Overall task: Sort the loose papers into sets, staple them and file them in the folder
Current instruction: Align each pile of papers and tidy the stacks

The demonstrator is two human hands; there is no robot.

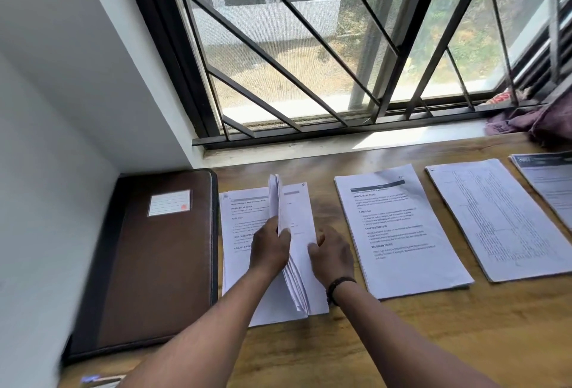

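Brown folder (148,260) closed, flat at desk's left. Beside it, left hand (270,248) grips upright paper sheaf (289,251) over flat printed set (241,232) — right hand (332,253) fingers curled against sheaf's other face. Further paper sets (402,232) lie rightward.

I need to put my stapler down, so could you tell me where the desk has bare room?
Bare wood runs along the near edge, below the paper stacks. A narrower strip lies between stacks and sill. Beside the folder it is crowded: both hands work the leftmost stack.
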